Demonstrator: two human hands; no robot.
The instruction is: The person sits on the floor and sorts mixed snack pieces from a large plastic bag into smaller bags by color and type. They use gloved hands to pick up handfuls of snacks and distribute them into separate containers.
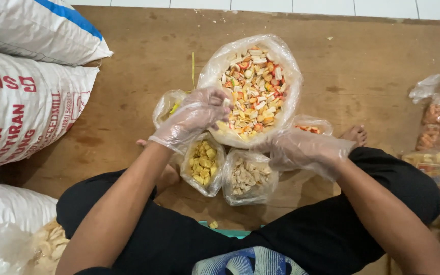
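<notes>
The large bag (pixel 253 86) of mixed crackers stands mouth up on the wooden board (pixel 138 76), long axis running near to far. The left hand (pixel 194 117), gloved, pinches the bag's near-left rim. The right hand (pixel 301 147), gloved, grasps the near-right rim, fingers curled. Two small bags (pixel 204 163) lie just nearer.

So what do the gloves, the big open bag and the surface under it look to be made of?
Gloves on the left hand and right hand: thin clear plastic film, loose and crinkled, skin showing through. Big open bag: clear glossy plastic, its mixed snack pieces visible through it. Board: probably wood or plywood, matt brown, stained.
</notes>
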